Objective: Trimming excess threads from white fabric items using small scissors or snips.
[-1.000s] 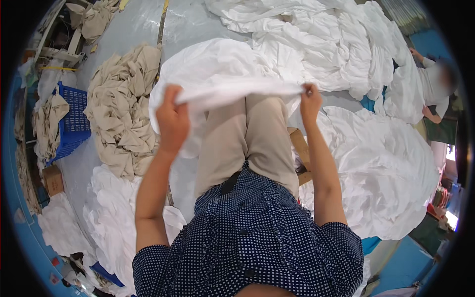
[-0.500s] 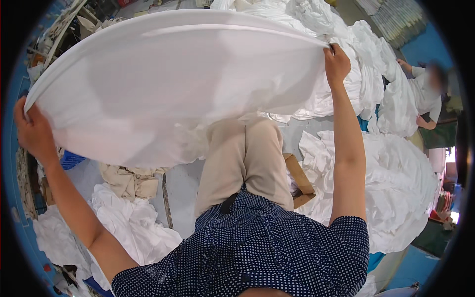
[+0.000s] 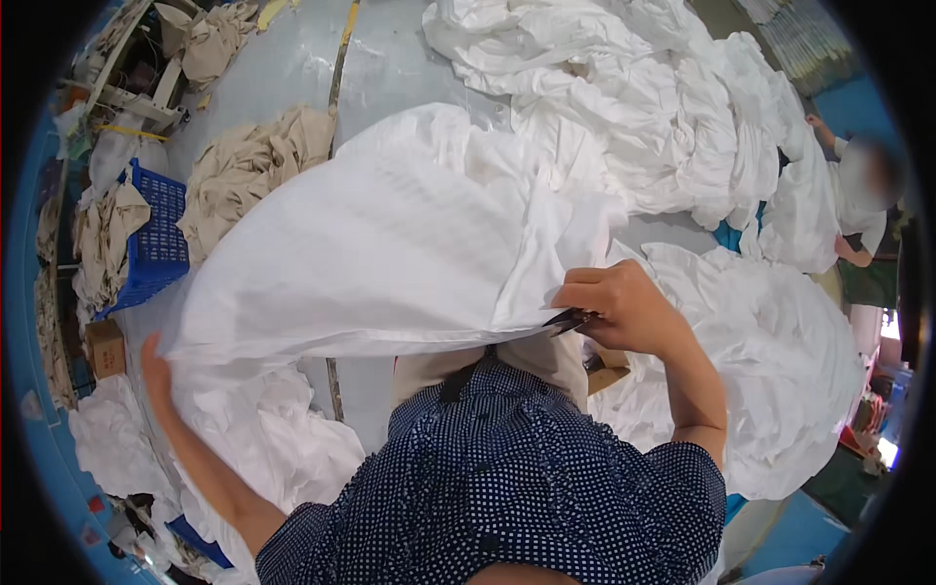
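Note:
A large white cloth point(image 3: 390, 253) is spread over my lap and knees. My left hand point(image 3: 156, 363) grips its lower left edge, with most of the hand hidden under the fabric. Near my waist, my right hand point(image 3: 624, 307) pinches the cloth's right edge. That hand also holds small black thread snips point(image 3: 570, 320), whose tips point left at the hem. My dark dotted shirt point(image 3: 507, 487) fills the lower middle of the view.
A beige cloth pile point(image 3: 253, 166) lies on the grey floor beside a blue crate point(image 3: 156, 244). White cloth heaps lie at the top right point(image 3: 634, 97), right point(image 3: 780, 361) and lower left point(image 3: 283, 448). Another person point(image 3: 858, 214) works at the far right. A small cardboard box point(image 3: 105, 346) sits at the left.
The cloth, held wide and high half a second ago, has come down over my lap. My right hand dropped toward my waist, and my left hand lowered.

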Motion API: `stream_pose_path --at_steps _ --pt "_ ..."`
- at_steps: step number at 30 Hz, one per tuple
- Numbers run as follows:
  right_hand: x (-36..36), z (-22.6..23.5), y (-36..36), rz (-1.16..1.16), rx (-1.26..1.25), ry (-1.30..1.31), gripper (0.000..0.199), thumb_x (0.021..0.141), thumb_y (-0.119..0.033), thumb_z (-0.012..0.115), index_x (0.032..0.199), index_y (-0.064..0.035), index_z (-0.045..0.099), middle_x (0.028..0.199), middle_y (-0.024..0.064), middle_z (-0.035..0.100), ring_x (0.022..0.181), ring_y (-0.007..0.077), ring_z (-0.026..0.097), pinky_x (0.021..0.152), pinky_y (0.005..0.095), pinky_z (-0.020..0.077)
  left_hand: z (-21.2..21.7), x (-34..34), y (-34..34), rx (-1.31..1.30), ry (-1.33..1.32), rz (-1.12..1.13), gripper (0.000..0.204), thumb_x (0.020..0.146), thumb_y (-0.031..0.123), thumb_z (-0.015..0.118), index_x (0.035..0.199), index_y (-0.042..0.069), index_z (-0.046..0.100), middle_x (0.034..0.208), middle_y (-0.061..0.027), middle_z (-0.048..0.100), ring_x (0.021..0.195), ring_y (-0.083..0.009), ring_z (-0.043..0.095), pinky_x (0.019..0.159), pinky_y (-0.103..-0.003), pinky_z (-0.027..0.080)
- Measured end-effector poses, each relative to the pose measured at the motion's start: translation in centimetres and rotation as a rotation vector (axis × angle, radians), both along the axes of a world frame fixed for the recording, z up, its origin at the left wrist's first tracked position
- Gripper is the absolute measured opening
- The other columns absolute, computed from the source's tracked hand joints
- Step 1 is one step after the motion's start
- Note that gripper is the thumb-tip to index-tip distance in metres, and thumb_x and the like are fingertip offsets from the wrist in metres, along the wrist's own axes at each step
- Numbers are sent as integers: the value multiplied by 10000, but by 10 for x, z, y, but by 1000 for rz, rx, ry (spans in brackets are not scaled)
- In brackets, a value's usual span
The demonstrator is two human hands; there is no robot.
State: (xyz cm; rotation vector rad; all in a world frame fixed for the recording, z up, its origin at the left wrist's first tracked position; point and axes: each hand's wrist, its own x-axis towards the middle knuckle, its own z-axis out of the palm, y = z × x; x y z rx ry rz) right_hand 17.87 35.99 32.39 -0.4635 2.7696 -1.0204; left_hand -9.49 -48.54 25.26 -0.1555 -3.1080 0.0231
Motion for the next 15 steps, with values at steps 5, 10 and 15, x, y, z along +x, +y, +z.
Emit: stream_pose_path --at_steps 5,10,15 --pt "22 -32 -30 -52 -25 120 295 685 -126 766 946 -103 630 801 29 586 656 259 650 545 398 472 -26 79 455 922 -497 -592 329 1013 60 528 1324 66 635 1380 -78 625 1306 -234 547 1122 -362 390" --pt "35 -14 -32 76 -258 155 248 820 -147 698 1060 -87 706 830 28 618 589 238 594 519 359 416 -58 66 680 927 -412 -1171 420 920 1 556 1317 106 646 1415 -139 561 1343 -338 494 1128 -405 391" --pt "79 12 5 -104 -436 282 197 754 -212 745 837 -34 755 762 95 710 625 175 664 474 317 392 -94 30 778 495 -320 -1849 381 812 60 659 1183 136 698 1306 -136 613 1248 -348 560 1025 -396 468"
